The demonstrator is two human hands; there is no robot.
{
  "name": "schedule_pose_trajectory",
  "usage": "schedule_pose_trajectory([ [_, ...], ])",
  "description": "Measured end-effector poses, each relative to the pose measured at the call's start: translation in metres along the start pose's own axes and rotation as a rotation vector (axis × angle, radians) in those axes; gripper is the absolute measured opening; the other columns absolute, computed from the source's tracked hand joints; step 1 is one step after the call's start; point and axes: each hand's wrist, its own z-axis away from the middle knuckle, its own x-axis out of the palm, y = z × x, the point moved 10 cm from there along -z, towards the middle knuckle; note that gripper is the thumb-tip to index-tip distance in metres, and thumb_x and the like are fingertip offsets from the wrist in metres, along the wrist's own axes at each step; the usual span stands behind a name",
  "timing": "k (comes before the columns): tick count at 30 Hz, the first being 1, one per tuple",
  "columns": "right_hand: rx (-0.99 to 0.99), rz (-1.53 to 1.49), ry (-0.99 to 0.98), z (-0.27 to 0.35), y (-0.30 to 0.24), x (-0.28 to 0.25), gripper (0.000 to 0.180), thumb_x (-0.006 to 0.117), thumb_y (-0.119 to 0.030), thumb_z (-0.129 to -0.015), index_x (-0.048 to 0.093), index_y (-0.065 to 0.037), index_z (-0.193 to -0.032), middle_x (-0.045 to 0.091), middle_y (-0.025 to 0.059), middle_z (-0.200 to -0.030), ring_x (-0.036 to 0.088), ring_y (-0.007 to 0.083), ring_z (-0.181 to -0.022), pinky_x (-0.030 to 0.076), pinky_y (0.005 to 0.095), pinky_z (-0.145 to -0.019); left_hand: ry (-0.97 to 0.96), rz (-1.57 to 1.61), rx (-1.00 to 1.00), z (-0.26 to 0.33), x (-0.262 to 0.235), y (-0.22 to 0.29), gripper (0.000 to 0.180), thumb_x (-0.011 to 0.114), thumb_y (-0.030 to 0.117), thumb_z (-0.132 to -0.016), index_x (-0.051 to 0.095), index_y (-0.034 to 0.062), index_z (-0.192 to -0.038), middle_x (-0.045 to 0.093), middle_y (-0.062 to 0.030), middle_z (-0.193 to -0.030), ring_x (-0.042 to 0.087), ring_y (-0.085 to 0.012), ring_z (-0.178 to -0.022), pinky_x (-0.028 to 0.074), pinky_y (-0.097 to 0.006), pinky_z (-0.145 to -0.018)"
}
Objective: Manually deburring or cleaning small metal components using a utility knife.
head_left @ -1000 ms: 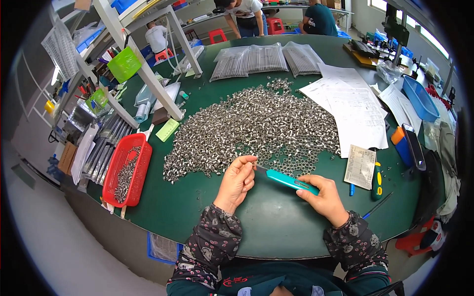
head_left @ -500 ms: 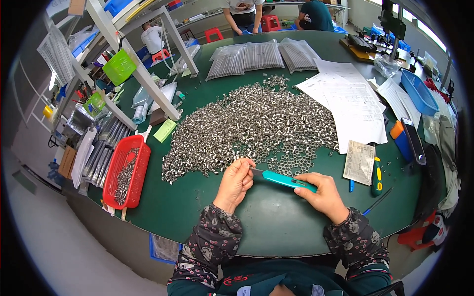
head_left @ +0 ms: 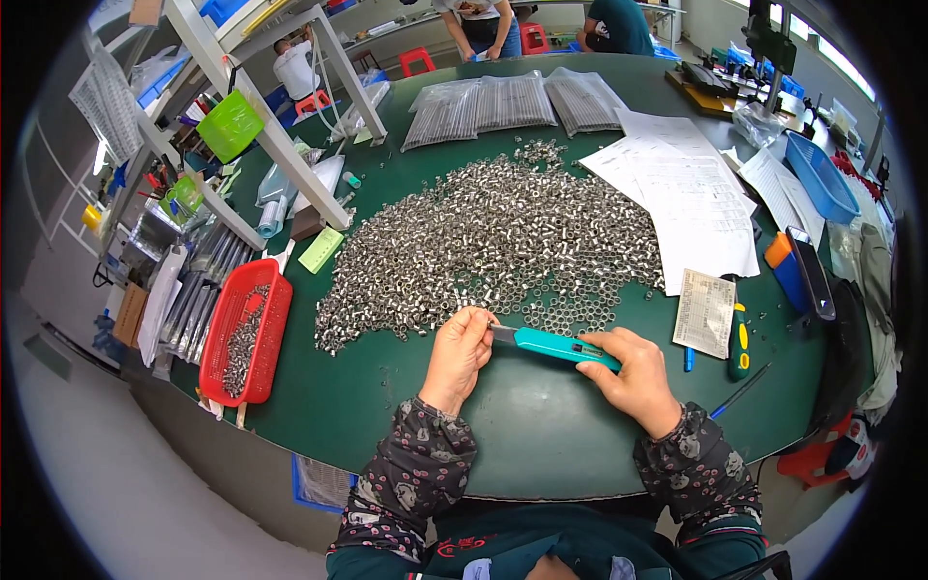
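Note:
My right hand (head_left: pixel 633 375) is closed round the rear of a teal utility knife (head_left: pixel 556 346), which lies level with its blade to the left. At the blade's tip, the thumb and fingers of my left hand (head_left: pixel 457 356) are pinched together. A small metal ring seems to be in that pinch, but the fingers hide most of it. Just beyond both hands spreads a wide heap of small shiny metal rings (head_left: pixel 483 232); at its near edge several lie flat in a single layer.
A red basket (head_left: pixel 280 309) with more metal pieces stands left. Bagged metal rods (head_left: pixel 517 101) lie behind the heap. Paper sheets (head_left: pixel 696 208), a card (head_left: pixel 704 311), a yellow-green screwdriver (head_left: pixel 739 343) and a phone (head_left: pixel 810 273) are at the right. A shelf frame (head_left: pixel 280 145) rises left. Other people sit and stand beyond.
My hands hold nearly the same pose, the knife still at my left fingertips. The view has shifted slightly. In the background, the standing person's arms and the seated person's arm have moved.

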Motion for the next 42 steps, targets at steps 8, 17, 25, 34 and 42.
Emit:
schedule_pose_trajectory([
  [8, -0.068, 0.049, 0.047, 0.000, -0.007, -0.004, 0.027, 0.068, -0.018, -0.067, 0.062, -0.007, -0.091, 0.051, 0.0092, -0.065, 0.051, 0.0256, -0.058, 0.040, 0.0338, -0.052, -0.001, -0.168, 0.022, -0.001, -0.002, 0.002, 0.021, 0.045, 0.025, -0.090, 0.052, 0.0078, -0.079, 0.042, 0.0046, -0.059, 0.028, -0.0003, -0.042, 0.021, -0.015, -0.037],
  [17, -0.092, 0.100, 0.044, 0.000, -0.013, -0.008, 0.027, 0.067, -0.019, -0.066, 0.061, -0.008, -0.090, 0.053, 0.0076, -0.068, 0.053, 0.0265, -0.063, 0.042, 0.0355, -0.054, -0.043, -0.250, -0.037, -0.001, -0.003, 0.001, 0.025, 0.045, 0.030, -0.090, 0.051, 0.0091, -0.077, 0.042, 0.0050, -0.062, 0.029, 0.0001, -0.047, 0.020, -0.014, -0.039],
  [25, -0.204, 0.136, 0.084, -0.002, -0.022, -0.016, 0.028, 0.068, -0.017, -0.064, 0.061, -0.009, -0.090, 0.052, 0.0061, -0.068, 0.052, 0.0239, -0.064, 0.042, 0.0345, -0.054, -0.119, -0.297, -0.150, 0.003, 0.001, -0.001, 0.024, 0.046, 0.029, -0.089, 0.051, 0.0096, -0.076, 0.043, 0.0056, -0.064, 0.030, 0.0006, -0.049, 0.021, -0.014, -0.039],
  [34, -0.361, 0.265, 0.112, -0.004, -0.041, -0.026, 0.033, 0.069, -0.012, -0.059, 0.061, -0.007, -0.091, 0.050, 0.0046, -0.067, 0.050, 0.0217, -0.064, 0.040, 0.0331, -0.053, -0.181, -0.335, -0.251, 0.006, 0.002, -0.010, 0.022, 0.049, 0.029, -0.088, 0.050, 0.0108, -0.075, 0.044, 0.0059, -0.065, 0.029, 0.0010, -0.046, 0.021, -0.014, -0.038],
  [42, -0.386, 0.242, 0.171, -0.001, -0.043, -0.031, 0.034, 0.070, -0.012, -0.059, 0.061, -0.007, -0.091, 0.051, 0.0051, -0.067, 0.050, 0.0218, -0.061, 0.039, 0.0329, -0.051, -0.210, -0.107, -0.168, 0.003, 0.008, -0.007, 0.019, 0.047, 0.022, -0.089, 0.052, 0.0047, -0.083, 0.043, 0.0022, -0.065, 0.028, -0.0011, -0.045, 0.022, -0.014, -0.038],
])
